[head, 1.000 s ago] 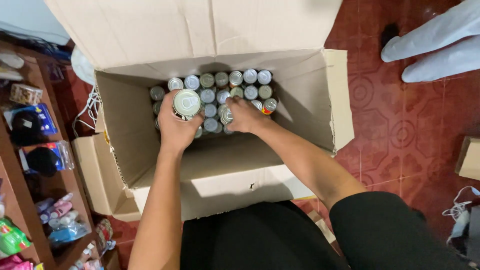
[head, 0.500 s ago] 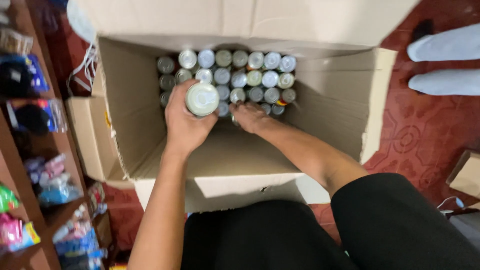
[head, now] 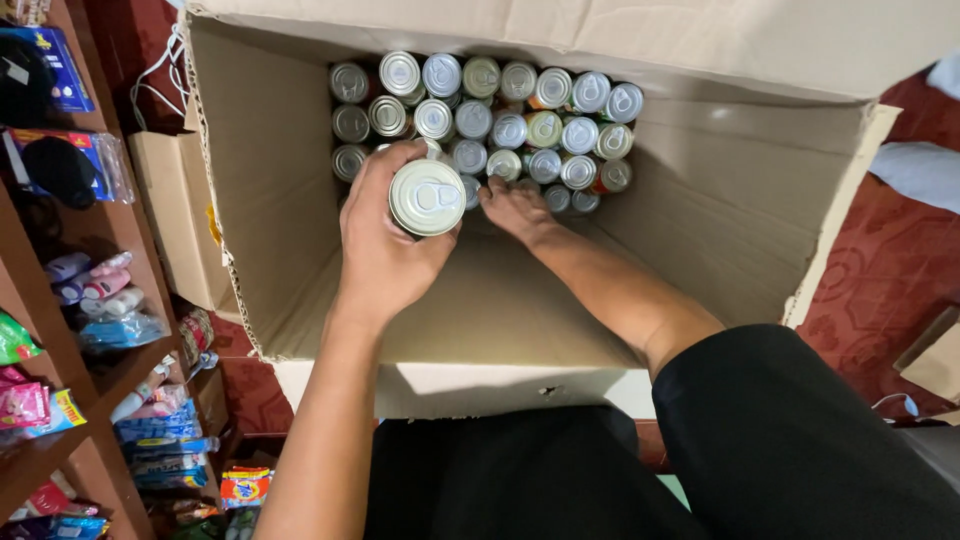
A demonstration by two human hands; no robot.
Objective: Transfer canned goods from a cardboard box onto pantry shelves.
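- Looking down from the head view, the left hand [head: 385, 240] has its grip closed around a tin can [head: 427, 197], fingers wrapped about the side, the pull-tab lid facing up.
- That can sits raised above the packed cans [head: 500, 115], which stand upright in rows at the far end of the cardboard box [head: 270, 200].
- Right hand [head: 515, 208] reaches deep into the box, fingertips [head: 490, 190] touching the nearest row of cans; whether its grip is closed on one I cannot tell.
- Box floor nearer the person is bare cardboard.
- Shelves [head: 70, 330] with packaged goods stand at the left; red patterned floor [head: 880, 270] lies at the right.
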